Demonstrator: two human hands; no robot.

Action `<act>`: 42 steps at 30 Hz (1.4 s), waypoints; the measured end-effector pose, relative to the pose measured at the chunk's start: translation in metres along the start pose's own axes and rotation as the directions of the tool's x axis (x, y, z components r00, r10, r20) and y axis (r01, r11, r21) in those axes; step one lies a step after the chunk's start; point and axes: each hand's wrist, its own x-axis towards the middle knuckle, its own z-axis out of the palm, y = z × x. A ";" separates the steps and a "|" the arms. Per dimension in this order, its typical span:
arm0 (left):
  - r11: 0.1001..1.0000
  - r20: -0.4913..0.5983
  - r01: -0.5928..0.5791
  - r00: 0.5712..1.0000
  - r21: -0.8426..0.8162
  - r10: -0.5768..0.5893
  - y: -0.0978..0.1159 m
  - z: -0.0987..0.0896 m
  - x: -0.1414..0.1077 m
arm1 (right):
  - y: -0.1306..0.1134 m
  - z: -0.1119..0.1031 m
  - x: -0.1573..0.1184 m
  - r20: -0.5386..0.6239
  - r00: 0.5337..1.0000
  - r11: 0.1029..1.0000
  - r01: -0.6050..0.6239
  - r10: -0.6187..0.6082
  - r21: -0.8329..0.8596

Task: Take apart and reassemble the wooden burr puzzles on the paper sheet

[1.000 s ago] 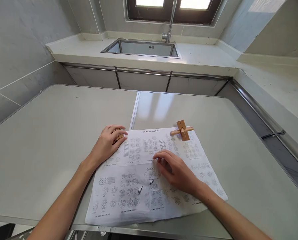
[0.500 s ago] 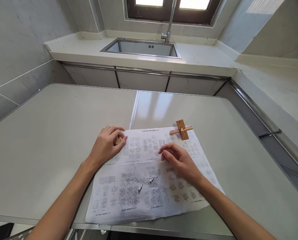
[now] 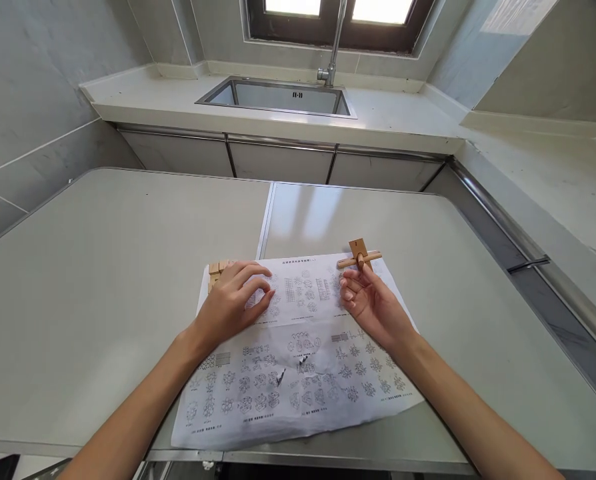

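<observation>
My left hand [image 3: 238,297] hovers over the upper left of a printed sheet [image 3: 298,340], fingers loosely curved and apart, with nothing visible in them. Beside its knuckles, small light wooden blocks [image 3: 215,269] sit at the sheet's corner, partly hidden by the hand. At the upper right, my right hand [image 3: 373,303] has its thumb and curled fingers at the lower end of a cross-shaped wooden assembly [image 3: 357,247]. This assembly joins a flat plate and round sticks. The hand covers the plate's lower part, so the exact contact is hidden.
The creased sheet shows small line diagrams and has two small tears near its middle. It lies on a pale table [image 3: 103,280] with a metal seam [image 3: 266,220]. Beyond stand a counter [image 3: 143,100], a sink [image 3: 278,99] and a tap [image 3: 331,67].
My left hand has moved right, off the wooden blocks, uncovering part of them. My right hand has moved up and turned, closing at the cross-shaped wooden assembly, which stays in place on the sheet.
</observation>
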 end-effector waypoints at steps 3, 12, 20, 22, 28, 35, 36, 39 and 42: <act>1.000 0.005 -0.014 1.000 -0.006 0.014 0.001 0.000 0.000 | -0.003 -0.003 0.002 -0.017 1.000 0.993 -0.021 0.023 0.116; 0.999 0.009 -0.032 0.999 -0.014 0.032 0.002 0.004 -0.003 | -0.006 -0.004 0.005 0.038 0.999 0.999 0.035 -0.035 -0.008; 0.984 0.055 0.010 0.998 -0.179 0.000 0.008 0.008 -0.004 | 0.003 0.009 -0.015 0.219 0.970 0.946 -0.027 0.103 -0.323; 0.958 0.104 0.075 0.993 -0.275 -0.048 0.012 0.009 -0.004 | 0.008 0.011 -0.020 0.285 0.946 0.929 -0.041 0.155 -0.368; 0.710 0.385 0.343 0.917 -0.615 -0.109 0.036 0.007 -0.004 | 0.018 0.016 -0.025 0.491 0.815 0.929 -0.147 0.309 -0.340; 0.283 0.514 0.504 0.857 -0.816 -0.045 0.054 0.008 0.001 | 0.017 0.019 -0.027 0.525 0.770 0.923 -0.223 0.364 -0.314; 0.261 0.515 0.509 0.856 -0.820 -0.052 0.054 0.008 0.001 | 0.018 0.019 -0.026 0.519 0.775 0.926 -0.235 0.362 -0.294; 0.231 0.534 0.535 0.842 -0.812 -0.075 0.054 0.009 0.002 | 0.020 0.018 -0.025 0.510 0.786 0.936 -0.265 0.349 -0.231; 0.214 0.549 0.554 0.831 -0.805 -0.089 0.054 0.008 0.004 | 0.020 0.018 -0.025 0.492 0.803 0.941 -0.271 0.336 -0.201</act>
